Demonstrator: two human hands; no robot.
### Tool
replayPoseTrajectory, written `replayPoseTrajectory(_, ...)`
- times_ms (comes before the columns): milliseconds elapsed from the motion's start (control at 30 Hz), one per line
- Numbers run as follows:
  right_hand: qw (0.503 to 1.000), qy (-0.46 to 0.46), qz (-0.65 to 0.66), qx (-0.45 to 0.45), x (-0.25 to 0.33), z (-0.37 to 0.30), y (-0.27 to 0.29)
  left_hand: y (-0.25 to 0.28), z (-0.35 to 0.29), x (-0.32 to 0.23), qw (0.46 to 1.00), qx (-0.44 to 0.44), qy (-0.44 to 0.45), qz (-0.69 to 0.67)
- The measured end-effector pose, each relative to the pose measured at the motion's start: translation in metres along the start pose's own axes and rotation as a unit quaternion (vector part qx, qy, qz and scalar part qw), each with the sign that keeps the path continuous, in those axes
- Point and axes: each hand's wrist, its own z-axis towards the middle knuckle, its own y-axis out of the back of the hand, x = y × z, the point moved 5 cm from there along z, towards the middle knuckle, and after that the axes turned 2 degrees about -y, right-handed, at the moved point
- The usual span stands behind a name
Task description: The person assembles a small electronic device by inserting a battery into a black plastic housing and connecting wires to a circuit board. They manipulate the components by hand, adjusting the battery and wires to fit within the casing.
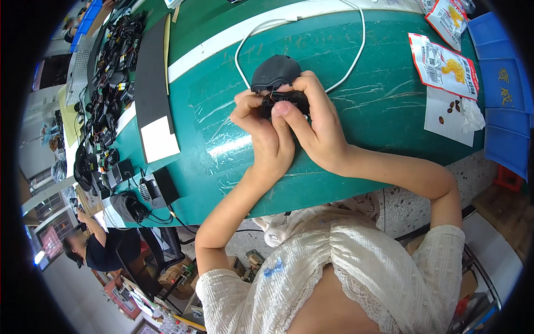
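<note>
Both my hands grip one black plastic casing, held above the green table mat. Its rounded upper shell is tilted up and away from the darker lower part. A thin wire shows in the gap between the two. My left hand is closed on the left side, fingers bent round it and thumb at its near edge. My right hand is closed on the right side, fingertips at the upper shell and thumb pressing the lower part. Inside details are mostly hidden by my thumbs. A white cable loops on the mat behind the casing.
Black parts with cables are heaped along the left, beside a long black board. A black box-shaped device stands at the left edge. Snack packets, paper and blue bins are at right. Another person sits far left.
</note>
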Motion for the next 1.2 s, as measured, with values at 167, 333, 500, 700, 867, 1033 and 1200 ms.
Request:
replayPoseTrajectory(167,0.999,0.037,0.03,-0.01,0.007,-0.002,0.002,0.001,0.001,-0.008,0.997,-0.014,-0.061,0.034)
replayPoseTrajectory(333,0.995,0.095,0.005,-0.029,0.015,0.0,0.004,0.003,0.002,-0.016,0.993,-0.019,-0.085,0.085)
replayPoseTrajectory(500,0.996,0.092,0.01,-0.012,0.019,0.001,0.005,0.006,0.002,-0.019,0.991,-0.039,-0.11,0.071)
replayPoseTrajectory(700,0.996,0.089,0.005,0.003,0.017,0.006,0.006,0.007,0.002,-0.016,0.993,-0.023,-0.091,0.075)
replayPoseTrajectory(867,0.998,0.006,0.058,0.014,0.003,0.01,0.004,0.005,0.001,-0.005,0.999,-0.003,-0.006,0.033)
replayPoseTrajectory(1033,0.999,0.003,0.03,0.037,0.0,0.012,0.001,0.007,0.007,0.0,0.999,0.002,0.05,-0.006)
replayPoseTrajectory(1200,0.989,-0.105,0.092,0.048,-0.011,0.011,0.002,0.006,0.008,0.003,0.995,0.026,0.093,-0.011)
